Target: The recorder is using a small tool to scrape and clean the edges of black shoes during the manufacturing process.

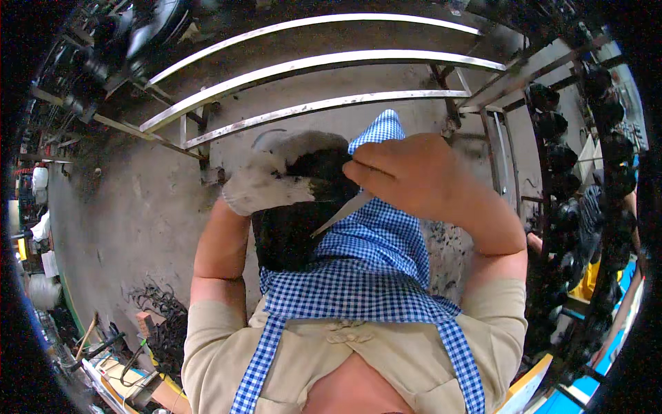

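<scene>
My left hand point(279, 169), in a greyish-white glove smeared with black, is closed around a bulky black piece point(286, 238) in front of my apron. The piece is too dark to tell its kind. My bare right hand point(407, 169) is closed close beside it, fingertips at its upper right. From beneath those fingers a thin, pointed metal blade point(343, 213) slants down and to the left across the piece; its handle is hidden in the hand. A blue and white checked apron point(358, 293) covers my front and lap.
Ahead stands a low metal frame with pale rails point(324, 63) above a grey concrete floor point(131, 214). At the right, racks carry several rounded black items point(562, 159). A tangle of dark strips point(162, 314) lies at lower left.
</scene>
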The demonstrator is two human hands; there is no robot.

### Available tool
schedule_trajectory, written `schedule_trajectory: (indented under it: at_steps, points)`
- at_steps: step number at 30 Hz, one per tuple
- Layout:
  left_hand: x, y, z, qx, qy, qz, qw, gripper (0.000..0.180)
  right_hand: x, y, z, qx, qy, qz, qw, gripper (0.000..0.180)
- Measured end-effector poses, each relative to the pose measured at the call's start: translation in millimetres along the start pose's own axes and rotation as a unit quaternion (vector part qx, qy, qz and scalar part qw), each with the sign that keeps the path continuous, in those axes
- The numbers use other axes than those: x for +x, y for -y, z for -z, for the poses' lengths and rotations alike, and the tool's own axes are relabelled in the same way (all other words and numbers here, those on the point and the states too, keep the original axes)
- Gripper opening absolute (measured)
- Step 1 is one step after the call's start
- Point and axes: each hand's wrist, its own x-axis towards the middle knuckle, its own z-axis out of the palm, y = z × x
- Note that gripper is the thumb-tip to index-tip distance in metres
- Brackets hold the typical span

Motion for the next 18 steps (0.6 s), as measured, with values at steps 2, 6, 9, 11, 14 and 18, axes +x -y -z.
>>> schedule_trajectory:
  at_steps: [2,6,9,11,14,18]
  points:
    - [1.3,-2.9,-4.5,-0.021,0.027,0.03,0.999,0.056,2.2,5.7,3.2,-0.009,0.105,-0.016,0.994,0.011]
    - [9.1,11.4,-4.9,0.055,0.074,0.001,0.996,0.061,4.3,6.1,-5.5,0.011,0.158,-0.026,0.987,0.011]
    - [4.8,27.5,-6.1,0.061,0.08,0.005,0.995,0.066,6.9,4.1,-17.8,0.03,0.191,-0.004,0.981,0.014]
    - [5.8,21.5,-5.5,0.109,0.091,0.066,0.988,0.065,6.2,2.3,-27.1,0.061,0.196,-0.053,0.977,0.016]
    - [-2.1,32.1,-5.8,0.011,0.055,0.084,0.995,0.065,2.0,-6.6,-38.3,0.087,0.193,-0.028,0.977,0.021]
    - [-7.8,36.0,-4.3,-0.084,0.05,0.081,0.992,0.066,-11.1,-14.3,-55.4,0.251,0.059,-0.061,0.964,0.029]
